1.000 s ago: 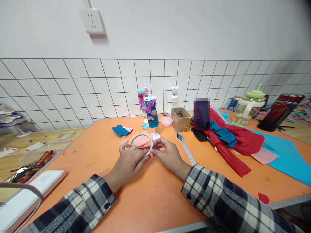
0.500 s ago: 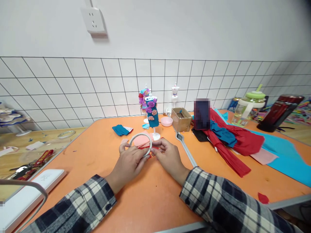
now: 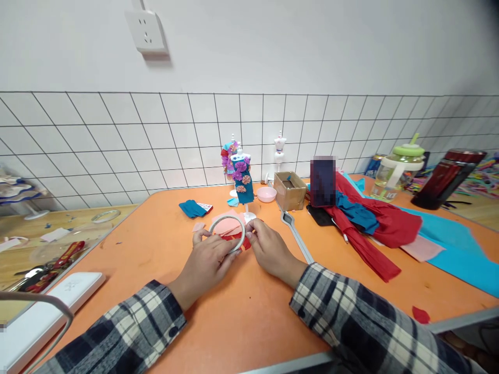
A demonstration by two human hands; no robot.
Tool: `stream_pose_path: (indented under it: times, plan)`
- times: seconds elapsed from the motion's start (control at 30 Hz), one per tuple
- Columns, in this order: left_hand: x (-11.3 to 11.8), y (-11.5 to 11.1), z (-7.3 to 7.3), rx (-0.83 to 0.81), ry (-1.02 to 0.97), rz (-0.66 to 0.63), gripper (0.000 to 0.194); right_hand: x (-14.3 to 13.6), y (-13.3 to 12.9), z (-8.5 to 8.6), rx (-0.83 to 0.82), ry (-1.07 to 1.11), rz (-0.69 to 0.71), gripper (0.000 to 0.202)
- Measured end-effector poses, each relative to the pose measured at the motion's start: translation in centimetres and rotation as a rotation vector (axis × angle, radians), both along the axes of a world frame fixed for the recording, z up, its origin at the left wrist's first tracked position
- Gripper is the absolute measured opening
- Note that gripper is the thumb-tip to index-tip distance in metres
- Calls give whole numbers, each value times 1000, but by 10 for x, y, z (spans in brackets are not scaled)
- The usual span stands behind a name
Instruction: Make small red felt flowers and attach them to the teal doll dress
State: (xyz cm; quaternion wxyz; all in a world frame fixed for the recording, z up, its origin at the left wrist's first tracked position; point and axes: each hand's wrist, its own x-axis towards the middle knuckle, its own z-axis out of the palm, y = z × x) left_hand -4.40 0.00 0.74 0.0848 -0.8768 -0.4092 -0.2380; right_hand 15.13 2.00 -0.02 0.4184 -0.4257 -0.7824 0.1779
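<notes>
A nearly used-up roll of tape [image 3: 211, 224], a thin white ring, is held on edge above the table by my left hand [image 3: 208, 259], its fingers wrapped around the lower part. My right hand [image 3: 268, 246] is closed in a pinch just right of the ring, with a small gap between them. Whatever lies between those fingertips is too small to make out. Pink paper or cloth [image 3: 226, 224] and red scraps [image 3: 247, 243] lie behind and below the ring. Just beyond stands a small dress form [image 3: 244, 191] in a teal dress with purple and peach flowers.
Behind are a second decorated form [image 3: 226, 158], a bare white form [image 3: 279, 148], a pink bowl [image 3: 266, 195] and a cardboard box [image 3: 290, 191]. A grey strap [image 3: 300, 239], a phone [image 3: 323, 182] and red cloth [image 3: 397, 223] lie right. A white power bank-like slab [image 3: 58, 317] lies left.
My right hand has shifted slightly right, away from the tape roll's edge, with its fingertips still pinched. My left hand keeps hold of the roll in nearly the same place.
</notes>
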Motion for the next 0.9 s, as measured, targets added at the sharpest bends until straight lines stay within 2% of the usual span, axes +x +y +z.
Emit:
stream_pose_path:
  times: [0.1, 0.2, 0.3, 0.37, 0.47, 0.6, 0.73, 0.9]
  plan:
    - [-1, 1, 3, -19, -50, 46, 24, 1, -4, 2, 1, -32, -29, 14]
    - [-3, 3, 3, -34, -105, 87, 25, 2, -5, 1, -27, 138, -22, 16]
    - [-5, 4, 1, -56, -124, 96, 26, 2, -2, -1, -83, 358, 80, 41]
    - [-4, 4, 0, -65, -126, 82, 27, 0, 0, -3, -117, 396, 148, 53]
    - [-3, 4, 0, -67, -121, 70, 26, -3, 1, -6, -112, 354, 114, 36]
    - [-2, 4, 0, -63, -123, 100, 26, -4, -1, -5, 38, 251, 23, 11]
    - [-2, 3, 1, -61, -141, 75, 24, 1, -3, 0, 93, 172, 14, 8]
    - [-7, 3, 8, -77, -156, -10, 23, 21, 7, 9, 171, 151, -103, 9]
